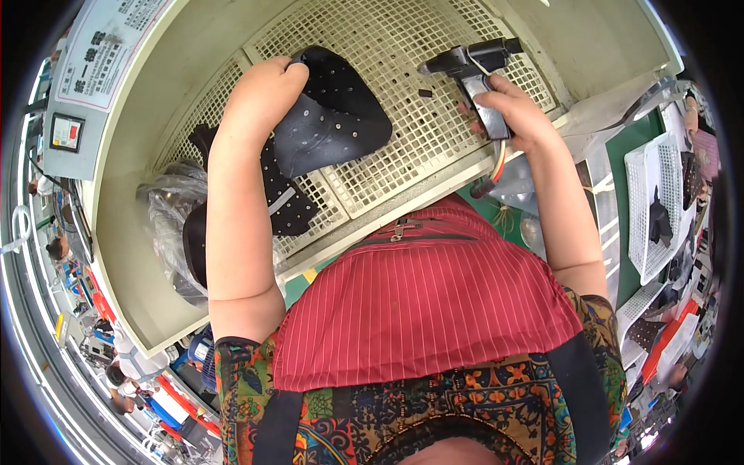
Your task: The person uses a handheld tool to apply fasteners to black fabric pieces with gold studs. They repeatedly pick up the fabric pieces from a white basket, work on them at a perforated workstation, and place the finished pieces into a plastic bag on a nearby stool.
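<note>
My left hand (pixel 267 94) is closed on the upper edge of a curved black shoe upper (pixel 335 128) dotted with small light spots, held over the grated work surface (pixel 372 182). In my right hand (pixel 508 112) is a black spray gun (pixel 482 97), its fingers wrapped round the handle. The gun's nozzle points left, toward the shoe upper but apart from it. A small dark scrap (pixel 425 94) lies on the grate between them. More dotted black pieces (pixel 291 203) rest on the grate below my left forearm, partly hidden by it.
Pale walls (pixel 147 116) enclose the grated booth. Crumpled clear plastic (pixel 174 225) lies in its left corner. A cable (pixel 497 163) hangs from the gun's handle over the front edge. White baskets (pixel 651 209) stand at the right. Other people work further off at the left.
</note>
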Motion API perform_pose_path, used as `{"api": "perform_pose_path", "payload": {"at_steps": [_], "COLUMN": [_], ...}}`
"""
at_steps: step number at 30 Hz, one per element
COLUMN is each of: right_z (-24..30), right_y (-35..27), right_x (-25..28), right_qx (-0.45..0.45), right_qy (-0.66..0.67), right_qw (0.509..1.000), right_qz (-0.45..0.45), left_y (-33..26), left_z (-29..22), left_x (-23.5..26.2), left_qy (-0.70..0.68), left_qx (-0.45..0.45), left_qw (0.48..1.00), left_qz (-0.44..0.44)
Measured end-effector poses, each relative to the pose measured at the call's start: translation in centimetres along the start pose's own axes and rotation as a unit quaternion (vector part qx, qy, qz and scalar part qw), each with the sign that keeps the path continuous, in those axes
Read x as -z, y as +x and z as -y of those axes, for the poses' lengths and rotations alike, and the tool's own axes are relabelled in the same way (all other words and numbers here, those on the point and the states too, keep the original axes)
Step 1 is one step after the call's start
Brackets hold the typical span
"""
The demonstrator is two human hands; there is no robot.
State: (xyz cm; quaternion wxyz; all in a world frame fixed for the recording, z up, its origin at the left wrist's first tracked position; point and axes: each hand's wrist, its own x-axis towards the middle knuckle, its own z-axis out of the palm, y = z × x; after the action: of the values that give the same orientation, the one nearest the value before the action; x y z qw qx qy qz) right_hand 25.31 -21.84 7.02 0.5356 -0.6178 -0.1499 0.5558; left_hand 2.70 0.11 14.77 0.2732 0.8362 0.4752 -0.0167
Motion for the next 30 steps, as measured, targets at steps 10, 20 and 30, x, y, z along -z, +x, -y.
{"api": "perform_pose_path", "payload": {"at_steps": [10, 20, 30], "right_z": [3.6, 4.7, 4.3], "right_y": [-4.4, -5.4, -7.9], "right_x": [-7.9, -8.9, -6.4], "right_qx": [0.307, 0.325, 0.238], "right_qy": [-0.487, -0.555, -0.559], "right_qw": [0.817, 0.766, 0.792], "right_qz": [0.025, -0.002, 0.06], "left_y": [0.4, 0.1, -2.5], "left_z": [-1.7, -2.2, -0.7], "left_x": [0.2, 0.5, -0.6], "left_qy": [0.04, 0.045, 0.013], "left_qx": [-0.021, -0.03, -0.036], "left_qw": [0.999, 0.997, 0.999], "left_qz": [0.029, 0.051, -0.014]}}
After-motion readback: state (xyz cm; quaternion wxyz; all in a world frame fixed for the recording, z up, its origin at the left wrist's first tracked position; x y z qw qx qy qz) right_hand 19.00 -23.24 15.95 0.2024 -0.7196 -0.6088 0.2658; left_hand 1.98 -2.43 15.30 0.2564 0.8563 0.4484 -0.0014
